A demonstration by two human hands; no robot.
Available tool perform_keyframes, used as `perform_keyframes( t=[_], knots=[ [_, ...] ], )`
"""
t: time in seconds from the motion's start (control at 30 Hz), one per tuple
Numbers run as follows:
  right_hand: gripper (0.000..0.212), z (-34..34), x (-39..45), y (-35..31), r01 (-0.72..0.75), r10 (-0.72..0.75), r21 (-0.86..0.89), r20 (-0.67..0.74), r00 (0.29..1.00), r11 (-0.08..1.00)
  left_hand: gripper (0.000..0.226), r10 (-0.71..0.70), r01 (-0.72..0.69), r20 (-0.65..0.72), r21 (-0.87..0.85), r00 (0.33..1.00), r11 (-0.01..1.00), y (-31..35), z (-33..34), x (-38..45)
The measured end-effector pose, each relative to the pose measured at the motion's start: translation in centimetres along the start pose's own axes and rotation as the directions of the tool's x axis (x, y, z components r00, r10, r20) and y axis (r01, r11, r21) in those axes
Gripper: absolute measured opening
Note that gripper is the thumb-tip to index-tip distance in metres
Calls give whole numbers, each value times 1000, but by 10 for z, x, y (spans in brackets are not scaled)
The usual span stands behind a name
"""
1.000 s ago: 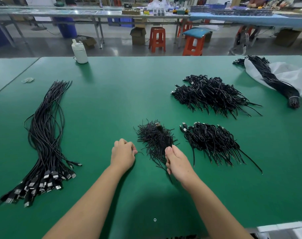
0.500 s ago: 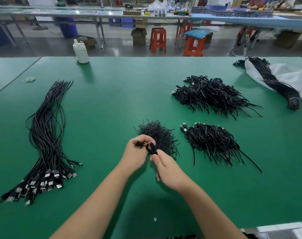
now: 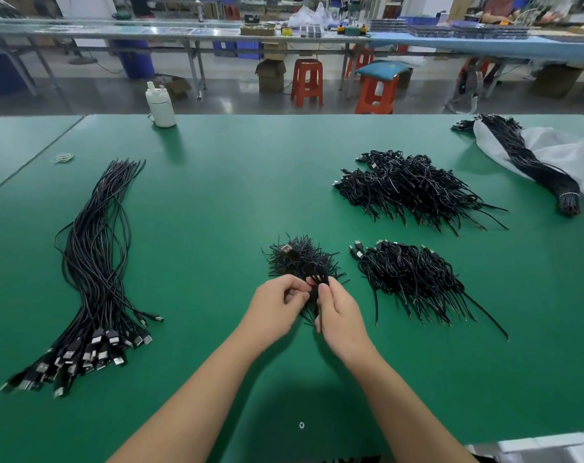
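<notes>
Head view: the left hand (image 3: 277, 305) and the right hand (image 3: 340, 315) each pinch a coiled cable (image 3: 314, 278) between their fingertips. Its plug sticks out beyond the left hand, over the ties (image 3: 280, 264) lying just past both hands. If either pinch slackens, the coil will likely spring open, and loose ties may snag it.

Bright, even overhead light fills the frame, without harsh contrast. The green table (image 3: 217, 195) shows only soft shadows: a broad dark patch at lower centre and a short one falling toward the viewer from the white bottle (image 3: 161, 108) at upper left. The grey floor (image 3: 233, 95) across the top carries pale glare. Wide-angle distortion bows the table's far edge and stretches the corners; the far benches (image 3: 150, 28) along the top look soft and smeared
</notes>
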State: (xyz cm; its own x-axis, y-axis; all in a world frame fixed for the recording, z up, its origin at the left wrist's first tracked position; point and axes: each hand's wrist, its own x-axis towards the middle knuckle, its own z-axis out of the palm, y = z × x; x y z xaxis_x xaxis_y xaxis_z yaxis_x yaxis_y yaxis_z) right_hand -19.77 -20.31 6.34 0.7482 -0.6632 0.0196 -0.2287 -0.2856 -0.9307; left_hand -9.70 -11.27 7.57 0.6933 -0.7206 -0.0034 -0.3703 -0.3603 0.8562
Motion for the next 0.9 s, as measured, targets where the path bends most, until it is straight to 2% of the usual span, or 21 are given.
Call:
perform_keyframes(
  t=[0.17, 0.33, 0.4, 0.5, 0.57, 0.6, 0.63, 0.67, 0.77, 0.8, 0.9],
  knots=[
    [24, -2, -1, -1, -32, 23, 146, 66, 998, 989, 17, 76, -64, -117, 102, 990, 993, 5, -3, -3],
    [31, -1, -1, -3, -118, 105, 248, 64, 992, 962, 7, 370, -310, -129, 340, 920, 888, 2, -4, -8],
    [32, -3, -1, -4, -165, 154, 280, 61, 986, 946, 3, 547, -425, -92, 526, 832, 736, 0, -6, -9],
    [30, -5, -1, -8, -238, 199, 320, 149, 969, 917, 11, 791, -581, 39, 701, 611, 414, 0, -11, -7],
    [30, -7, -2, -11, -290, 220, 313, 240, 946, 905, 19, 836, -648, 123, 695, 535, 312, 4, -16, -5],
    [30, -9, -2, -12, -310, 226, 301, 284, 932, 902, 23, 832, -674, 165, 677, 530, 295, 6, -18, -4],
    [29, -10, -2, -13, -324, 229, 286, 321, 919, 902, 24, 812, -689, 190, 652, 551, 315, 8, -20, -2],
    [29, -12, -1, -14, -335, 233, 268, 348, 908, 903, 21, 778, -682, 181, 623, 602, 383, 10, -21, -1],
    [28, -13, 3, -18, -341, 259, 195, 352, 899, 920, 10, 559, -510, 21, 440, 829, 739, 13, -21, -2],
    [28, -14, 3, -19, -338, 267, 167, 342, 901, 926, 9, 470, -434, -8, 371, 883, 821, 14, -21, -3],
    [28, -17, 4, -20, -259, 237, 25, 324, 916, 966, 16, 268, -257, -4, 262, 964, 930, 15, -20, -2]
  ],
)
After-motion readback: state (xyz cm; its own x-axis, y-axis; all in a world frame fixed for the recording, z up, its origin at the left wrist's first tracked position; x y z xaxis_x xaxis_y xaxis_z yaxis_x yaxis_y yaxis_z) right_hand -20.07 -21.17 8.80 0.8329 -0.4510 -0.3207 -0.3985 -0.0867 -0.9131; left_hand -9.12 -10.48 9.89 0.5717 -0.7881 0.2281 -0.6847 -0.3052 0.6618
